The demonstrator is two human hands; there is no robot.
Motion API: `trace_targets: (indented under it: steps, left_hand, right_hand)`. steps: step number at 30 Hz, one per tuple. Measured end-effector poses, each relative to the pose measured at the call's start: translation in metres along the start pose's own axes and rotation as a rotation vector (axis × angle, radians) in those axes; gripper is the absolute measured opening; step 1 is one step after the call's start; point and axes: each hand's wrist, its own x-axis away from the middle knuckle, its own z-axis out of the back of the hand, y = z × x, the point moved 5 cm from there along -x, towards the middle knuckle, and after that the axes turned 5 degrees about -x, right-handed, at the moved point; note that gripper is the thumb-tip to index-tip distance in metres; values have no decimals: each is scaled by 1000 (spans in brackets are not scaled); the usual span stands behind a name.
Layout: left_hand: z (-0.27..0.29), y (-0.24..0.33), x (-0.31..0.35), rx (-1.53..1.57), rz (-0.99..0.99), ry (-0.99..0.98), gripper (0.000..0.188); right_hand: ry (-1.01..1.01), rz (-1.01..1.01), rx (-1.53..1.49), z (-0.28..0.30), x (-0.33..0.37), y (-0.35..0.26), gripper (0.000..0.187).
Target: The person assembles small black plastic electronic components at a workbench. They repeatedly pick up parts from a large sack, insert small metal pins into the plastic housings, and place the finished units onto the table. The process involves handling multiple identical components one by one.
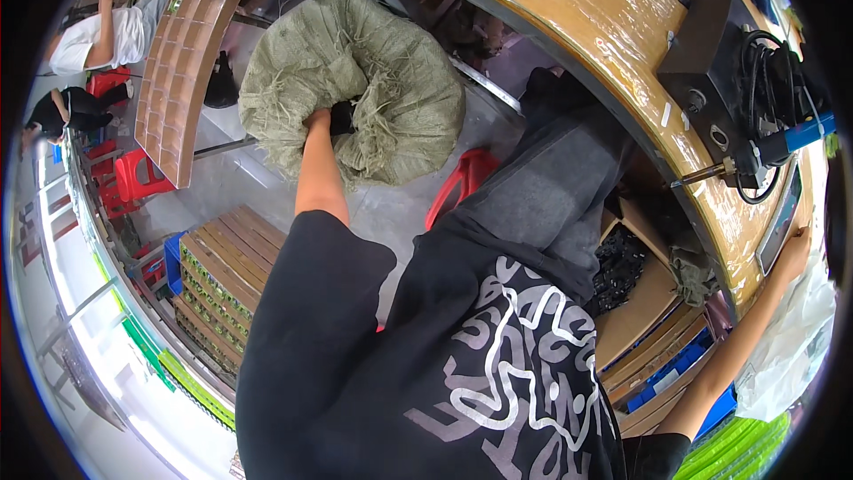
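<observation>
My left hand [317, 118] reaches down into the mouth of a grey-green woven sack [404, 116], whose edge is rolled outward in a thick ring. The fingers are hidden inside the dark opening, so I cannot see what they touch. Far to the right, my right hand [796, 249] rests at the edge of the film-covered wooden table [613, 13], beside a flat dark device [780, 224]. Its fingers are too small and bent by the lens to read. A clear plastic bag [786, 347] hangs just below that wrist.
On the table stand a black box [706, 71], coiled black cable [766, 80] and a blue-handled soldering iron [782, 144]. Left of the sack is a gridded brown tray [185, 71]; stacked boards [222, 262] stand lower left. Under the table, a cardboard box [635, 324] holds black parts. Red stools [464, 180] stand nearby.
</observation>
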Motion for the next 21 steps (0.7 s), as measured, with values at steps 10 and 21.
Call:
trace_targets:
  steps: [10,21]
  left_hand:
    - [31,27,2,101,-13,-7,64]
    - [122,71,41,377,-56,7,57]
  right_hand:
    - [-15,-30,-23,-2,-5,10,29]
    - [-57,-67,-40,-16,-10,21,33]
